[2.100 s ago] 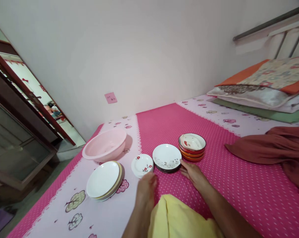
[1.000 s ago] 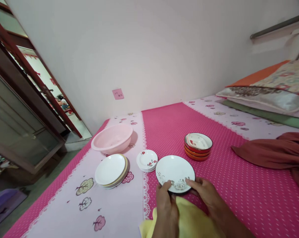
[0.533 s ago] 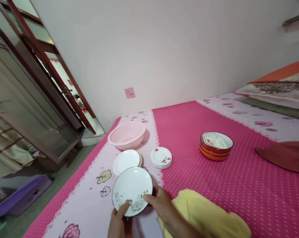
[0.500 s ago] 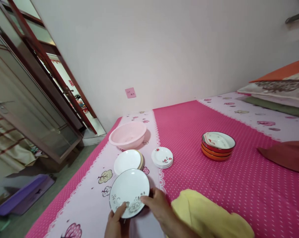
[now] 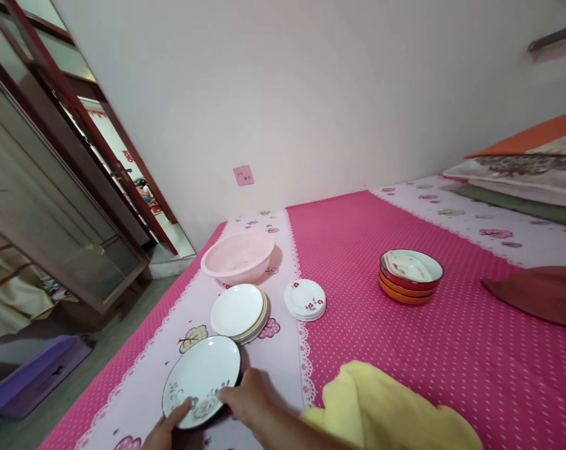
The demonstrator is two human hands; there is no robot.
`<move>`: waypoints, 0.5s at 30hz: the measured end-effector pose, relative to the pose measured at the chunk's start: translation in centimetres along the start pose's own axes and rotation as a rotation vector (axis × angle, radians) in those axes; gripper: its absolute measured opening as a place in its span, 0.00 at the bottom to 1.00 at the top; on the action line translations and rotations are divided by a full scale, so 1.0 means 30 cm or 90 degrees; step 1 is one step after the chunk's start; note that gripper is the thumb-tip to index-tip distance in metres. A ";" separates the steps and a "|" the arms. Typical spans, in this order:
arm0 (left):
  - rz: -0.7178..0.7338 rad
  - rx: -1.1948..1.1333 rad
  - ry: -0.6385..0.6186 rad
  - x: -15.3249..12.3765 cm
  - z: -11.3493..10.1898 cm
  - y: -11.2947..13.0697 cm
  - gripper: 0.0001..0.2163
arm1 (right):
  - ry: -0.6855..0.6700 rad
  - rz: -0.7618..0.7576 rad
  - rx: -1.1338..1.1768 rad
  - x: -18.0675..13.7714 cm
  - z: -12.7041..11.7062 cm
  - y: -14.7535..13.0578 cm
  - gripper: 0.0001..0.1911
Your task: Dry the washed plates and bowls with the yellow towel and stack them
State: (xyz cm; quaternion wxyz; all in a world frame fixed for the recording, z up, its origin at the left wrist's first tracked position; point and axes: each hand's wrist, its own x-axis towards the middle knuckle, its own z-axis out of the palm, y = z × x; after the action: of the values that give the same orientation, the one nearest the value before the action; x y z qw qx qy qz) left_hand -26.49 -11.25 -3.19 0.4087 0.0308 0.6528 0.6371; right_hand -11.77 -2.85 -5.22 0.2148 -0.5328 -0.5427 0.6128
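Observation:
Both my hands hold a white plate with a dark rim and grey flower print point(image 5: 201, 381), low over the pink bed sheet point(image 5: 405, 350) near its left front edge. My left hand point(image 5: 167, 430) grips the plate's near rim with the thumb on top. My right hand point(image 5: 245, 397) pinches the right rim, fingers curled. Beyond the plate lie a stack of plain white plates point(image 5: 238, 311), a small stack of red-flowered saucers point(image 5: 305, 299) and a pink plastic basin point(image 5: 237, 255).
A stack of orange and red bowls point(image 5: 410, 276) sits in the middle of the bed. A yellow cloth point(image 5: 386, 409) lies beside my right arm. A brown cloth point(image 5: 540, 294) and folded bedding point(image 5: 521, 172) lie at the right. A glass door point(image 5: 49, 187) stands open at the left.
The two hands took the flower-print plate from beside the orange bowls and carried it left and toward me, past the saucers, down to the sheet's left front edge.

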 end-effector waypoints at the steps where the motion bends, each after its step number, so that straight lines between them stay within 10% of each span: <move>1: 0.000 0.009 -0.003 0.020 -0.001 0.009 0.24 | -0.003 0.001 0.006 0.008 0.004 -0.013 0.23; 15: 0.076 0.026 0.092 0.106 0.047 -0.010 0.11 | -0.039 0.048 0.080 0.099 0.003 -0.073 0.31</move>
State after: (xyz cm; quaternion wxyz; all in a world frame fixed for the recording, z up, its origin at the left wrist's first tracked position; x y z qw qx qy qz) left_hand -27.66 -8.39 -4.81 0.3216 0.0321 0.6905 0.6472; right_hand -13.55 0.31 -4.52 0.2080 -0.5189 -0.4891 0.6695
